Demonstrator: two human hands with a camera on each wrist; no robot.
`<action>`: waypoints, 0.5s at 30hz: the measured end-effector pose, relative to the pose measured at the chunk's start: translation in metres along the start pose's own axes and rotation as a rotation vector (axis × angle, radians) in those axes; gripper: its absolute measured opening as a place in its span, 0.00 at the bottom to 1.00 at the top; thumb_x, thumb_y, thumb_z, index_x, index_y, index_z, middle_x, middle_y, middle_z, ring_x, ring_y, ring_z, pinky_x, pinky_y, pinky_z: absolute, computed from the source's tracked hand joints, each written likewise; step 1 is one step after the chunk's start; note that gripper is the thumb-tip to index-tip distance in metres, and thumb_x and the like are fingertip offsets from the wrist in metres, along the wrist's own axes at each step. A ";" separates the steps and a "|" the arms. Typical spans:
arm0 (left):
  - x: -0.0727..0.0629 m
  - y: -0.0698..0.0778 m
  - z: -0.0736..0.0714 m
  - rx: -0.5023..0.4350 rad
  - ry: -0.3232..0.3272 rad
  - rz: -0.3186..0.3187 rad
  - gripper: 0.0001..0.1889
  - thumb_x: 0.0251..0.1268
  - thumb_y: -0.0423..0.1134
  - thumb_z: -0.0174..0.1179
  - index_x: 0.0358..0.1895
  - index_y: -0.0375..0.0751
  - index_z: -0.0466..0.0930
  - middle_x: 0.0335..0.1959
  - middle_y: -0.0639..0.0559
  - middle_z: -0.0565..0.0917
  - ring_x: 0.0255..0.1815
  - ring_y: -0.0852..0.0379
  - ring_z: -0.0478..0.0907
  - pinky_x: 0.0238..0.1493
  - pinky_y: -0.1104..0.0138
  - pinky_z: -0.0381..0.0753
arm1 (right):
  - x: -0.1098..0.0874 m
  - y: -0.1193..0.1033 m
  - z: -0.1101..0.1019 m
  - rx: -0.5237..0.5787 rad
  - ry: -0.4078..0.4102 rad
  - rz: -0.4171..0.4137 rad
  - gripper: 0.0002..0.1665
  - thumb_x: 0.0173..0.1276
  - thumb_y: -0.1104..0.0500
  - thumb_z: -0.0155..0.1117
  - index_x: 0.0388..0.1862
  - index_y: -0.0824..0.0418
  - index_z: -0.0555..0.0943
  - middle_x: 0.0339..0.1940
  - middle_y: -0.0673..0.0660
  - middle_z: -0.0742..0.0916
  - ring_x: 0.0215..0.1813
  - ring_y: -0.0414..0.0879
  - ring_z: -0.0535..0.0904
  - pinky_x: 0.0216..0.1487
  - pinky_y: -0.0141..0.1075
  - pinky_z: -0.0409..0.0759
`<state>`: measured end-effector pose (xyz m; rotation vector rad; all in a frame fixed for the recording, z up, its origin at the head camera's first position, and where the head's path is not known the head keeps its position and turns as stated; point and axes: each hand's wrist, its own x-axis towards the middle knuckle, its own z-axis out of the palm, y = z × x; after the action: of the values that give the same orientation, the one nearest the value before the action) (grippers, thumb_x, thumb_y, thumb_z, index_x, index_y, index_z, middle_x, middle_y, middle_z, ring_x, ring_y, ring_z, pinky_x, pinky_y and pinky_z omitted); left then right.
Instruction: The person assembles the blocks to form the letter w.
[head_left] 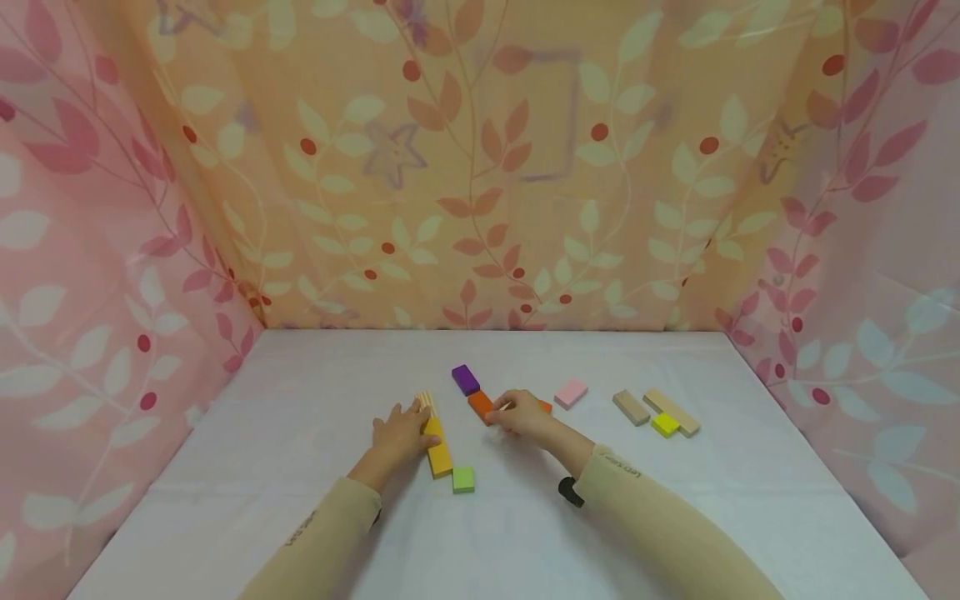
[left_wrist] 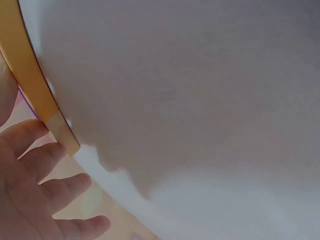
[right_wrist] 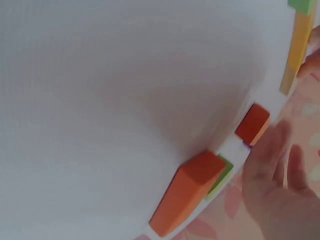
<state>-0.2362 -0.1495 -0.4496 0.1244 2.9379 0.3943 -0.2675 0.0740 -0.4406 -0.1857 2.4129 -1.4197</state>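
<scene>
My left hand lies with fingers spread against a long yellow block, its thumb across the block. Light wooden strips continue from the block's far end, beside the index finger. A green square block sits at the yellow block's near corner. My right hand has its fingertips right at the near end of an orange block; the hand is blurred in the right wrist view. A purple block stands end to end with that orange block. Nothing shows lifted in either hand.
Another orange block stands by the right wrist, overlapping a green piece. Farther right lie a pink block, two wooden blocks and a yellow square block. Patterned curtains enclose the white table.
</scene>
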 end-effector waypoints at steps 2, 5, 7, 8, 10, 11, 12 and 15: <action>0.001 -0.001 0.001 -0.001 0.003 -0.002 0.33 0.65 0.51 0.61 0.69 0.38 0.69 0.73 0.38 0.62 0.71 0.31 0.56 0.63 0.31 0.53 | 0.004 0.000 -0.002 -0.071 0.040 -0.034 0.18 0.65 0.58 0.68 0.49 0.68 0.79 0.32 0.57 0.80 0.29 0.45 0.74 0.28 0.32 0.73; 0.001 -0.001 0.001 0.006 0.012 -0.003 0.33 0.64 0.51 0.62 0.69 0.38 0.69 0.73 0.38 0.62 0.71 0.31 0.57 0.63 0.32 0.54 | 0.009 0.002 -0.002 -0.138 0.044 -0.044 0.27 0.65 0.55 0.70 0.58 0.68 0.77 0.30 0.56 0.80 0.27 0.44 0.73 0.27 0.31 0.71; 0.001 -0.001 0.000 0.009 0.016 -0.002 0.33 0.64 0.51 0.62 0.68 0.38 0.70 0.73 0.38 0.63 0.71 0.32 0.57 0.63 0.31 0.54 | 0.013 0.004 0.000 -0.153 0.028 -0.034 0.31 0.64 0.54 0.70 0.62 0.68 0.75 0.26 0.56 0.80 0.22 0.43 0.73 0.25 0.30 0.71; 0.001 -0.001 0.000 0.010 0.016 -0.002 0.33 0.63 0.52 0.62 0.68 0.38 0.70 0.73 0.38 0.63 0.71 0.32 0.58 0.63 0.31 0.55 | 0.014 0.005 0.001 -0.153 0.021 -0.026 0.33 0.64 0.54 0.70 0.63 0.67 0.74 0.24 0.55 0.80 0.20 0.43 0.72 0.23 0.30 0.71; 0.000 -0.001 0.000 0.009 0.015 -0.001 0.33 0.63 0.52 0.62 0.68 0.38 0.70 0.72 0.38 0.63 0.71 0.31 0.58 0.63 0.31 0.55 | 0.016 0.007 0.003 -0.143 0.013 -0.012 0.34 0.64 0.54 0.70 0.66 0.67 0.72 0.20 0.55 0.79 0.17 0.42 0.72 0.21 0.29 0.72; 0.000 0.000 -0.001 0.009 0.013 -0.002 0.33 0.63 0.52 0.62 0.68 0.38 0.70 0.72 0.38 0.63 0.71 0.31 0.58 0.63 0.31 0.55 | 0.017 0.007 0.004 -0.135 0.010 -0.002 0.35 0.64 0.55 0.70 0.67 0.66 0.71 0.18 0.54 0.79 0.15 0.41 0.71 0.21 0.29 0.72; 0.000 0.000 -0.001 0.005 0.010 -0.003 0.33 0.63 0.52 0.62 0.68 0.38 0.70 0.72 0.38 0.63 0.71 0.31 0.58 0.63 0.31 0.55 | 0.017 0.008 0.005 -0.132 0.007 0.000 0.36 0.64 0.55 0.70 0.68 0.66 0.70 0.16 0.54 0.79 0.14 0.41 0.71 0.20 0.29 0.74; 0.000 0.000 -0.001 0.001 0.004 -0.006 0.33 0.64 0.52 0.62 0.69 0.39 0.70 0.72 0.38 0.63 0.71 0.32 0.58 0.63 0.31 0.55 | 0.019 0.009 0.008 -0.129 0.008 0.003 0.37 0.64 0.57 0.70 0.69 0.67 0.69 0.13 0.54 0.77 0.13 0.41 0.72 0.20 0.30 0.77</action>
<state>-0.2365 -0.1499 -0.4492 0.1147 2.9419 0.3924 -0.2818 0.0665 -0.4562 -0.2074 2.5113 -1.2664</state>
